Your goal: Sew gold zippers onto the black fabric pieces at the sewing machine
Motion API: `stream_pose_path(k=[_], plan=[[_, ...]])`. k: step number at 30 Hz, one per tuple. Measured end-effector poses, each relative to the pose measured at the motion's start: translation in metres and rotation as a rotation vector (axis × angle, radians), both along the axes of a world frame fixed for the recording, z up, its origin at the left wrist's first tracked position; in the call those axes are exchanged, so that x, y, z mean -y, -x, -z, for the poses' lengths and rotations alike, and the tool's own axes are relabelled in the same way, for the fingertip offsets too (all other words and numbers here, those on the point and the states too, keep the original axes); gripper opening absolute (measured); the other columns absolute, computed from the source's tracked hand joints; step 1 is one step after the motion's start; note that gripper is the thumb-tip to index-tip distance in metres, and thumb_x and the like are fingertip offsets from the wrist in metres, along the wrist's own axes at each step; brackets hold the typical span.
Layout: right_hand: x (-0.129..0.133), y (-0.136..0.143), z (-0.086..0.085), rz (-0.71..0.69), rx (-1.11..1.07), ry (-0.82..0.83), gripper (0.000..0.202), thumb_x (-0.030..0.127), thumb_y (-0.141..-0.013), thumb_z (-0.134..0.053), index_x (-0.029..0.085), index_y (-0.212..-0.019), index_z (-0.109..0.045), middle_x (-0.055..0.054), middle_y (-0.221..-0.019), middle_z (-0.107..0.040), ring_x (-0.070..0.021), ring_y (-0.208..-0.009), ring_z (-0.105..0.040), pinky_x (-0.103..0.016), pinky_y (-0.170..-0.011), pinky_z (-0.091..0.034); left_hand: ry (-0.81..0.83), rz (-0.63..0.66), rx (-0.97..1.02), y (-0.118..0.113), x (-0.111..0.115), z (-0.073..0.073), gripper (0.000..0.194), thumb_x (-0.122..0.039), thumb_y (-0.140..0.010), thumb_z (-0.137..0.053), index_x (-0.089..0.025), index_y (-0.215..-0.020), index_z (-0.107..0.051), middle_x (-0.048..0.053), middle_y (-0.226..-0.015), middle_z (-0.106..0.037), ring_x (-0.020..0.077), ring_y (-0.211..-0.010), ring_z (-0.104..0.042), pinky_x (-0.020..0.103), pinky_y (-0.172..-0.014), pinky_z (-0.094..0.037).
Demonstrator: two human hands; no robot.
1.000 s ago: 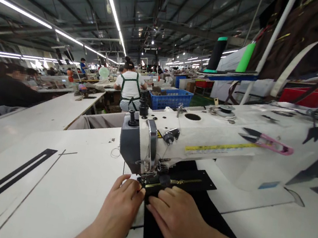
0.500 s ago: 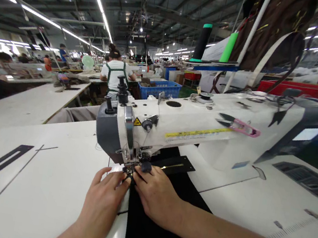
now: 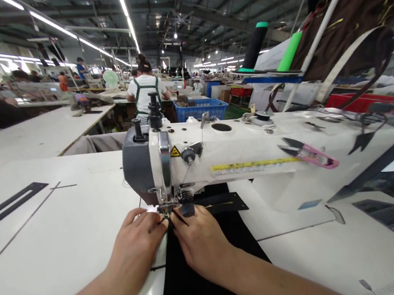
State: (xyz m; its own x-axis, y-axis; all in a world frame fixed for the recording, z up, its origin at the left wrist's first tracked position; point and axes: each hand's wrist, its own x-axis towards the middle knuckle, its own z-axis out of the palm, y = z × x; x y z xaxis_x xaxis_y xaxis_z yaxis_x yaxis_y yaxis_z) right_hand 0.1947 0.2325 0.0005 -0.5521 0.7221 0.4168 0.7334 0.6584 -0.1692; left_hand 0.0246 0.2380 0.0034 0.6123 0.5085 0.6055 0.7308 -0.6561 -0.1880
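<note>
Past black fabric edge (image 3: pixel 169 280), wide tabletop (image 3: pixel 82 219)

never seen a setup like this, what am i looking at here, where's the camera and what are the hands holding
Every picture comes from one camera worn on the person's head, looking forward and down. The big white machine is a sewing machine on a white table. The bare left hand and right hand meet at its needle end, fingertips at black material; their exact grip is hidden. A dark strip with a gold zipper lies over that material. Further left lies a slotted black strip.
</note>
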Motion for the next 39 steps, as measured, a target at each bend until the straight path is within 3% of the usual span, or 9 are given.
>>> stream_pose_path(k=[10,17,34,39], plan=[[-0.005,0.001,-0.001,0.012,0.026,0.008,0.024,0.012,-0.083,-0.041,0.01,-0.099,-0.059,-0.014,-0.103,-0.059,-0.0235,-0.094,-0.051,-0.037,-0.086,-0.039,0.058,-0.015,0.072,0.001,-0.007,0.008,0.025,-0.016,-0.089,-0.041,-0.018,-0.075,-0.061,0.002,-0.077,-0.065,0.0168,-0.07,-0.058,0.034,-0.075,-0.042],[-0.004,0.001,0.001,0.018,-0.031,-0.014,0.025,0.012,-0.084,-0.041,0.012,-0.104,-0.057,-0.013,-0.106,-0.059,-0.0216,-0.095,-0.051,-0.036,-0.088,-0.038,0.138,0.024,0.128,0.011,-0.005,0.01,0.022,-0.012,-0.085,-0.044,-0.021,-0.089,-0.064,0.004,-0.097,-0.068,0.0185,-0.087,-0.063,0.038,-0.082,-0.042],[-0.008,0.004,0.004,0.012,-0.075,-0.022,0.024,0.012,-0.083,-0.04,0.015,-0.101,-0.056,-0.011,-0.103,-0.06,-0.0217,-0.093,-0.052,-0.036,-0.084,-0.04,0.137,0.038,0.169,0.008,-0.014,0.009,0.021,-0.006,-0.082,-0.049,-0.02,-0.076,-0.063,0.0,-0.081,-0.068,0.0141,-0.071,-0.063,0.035,-0.079,-0.044],[-0.01,0.003,0.001,0.007,-0.113,-0.001,0.026,0.011,-0.083,-0.041,0.017,-0.102,-0.057,-0.008,-0.101,-0.062,-0.0204,-0.093,-0.053,-0.037,-0.087,-0.042,0.127,0.039,0.179,0.008,-0.015,0.012,0.019,-0.005,-0.08,-0.052,-0.02,-0.079,-0.063,0.0,-0.087,-0.069,0.0158,-0.076,-0.063,0.035,-0.078,-0.045]])
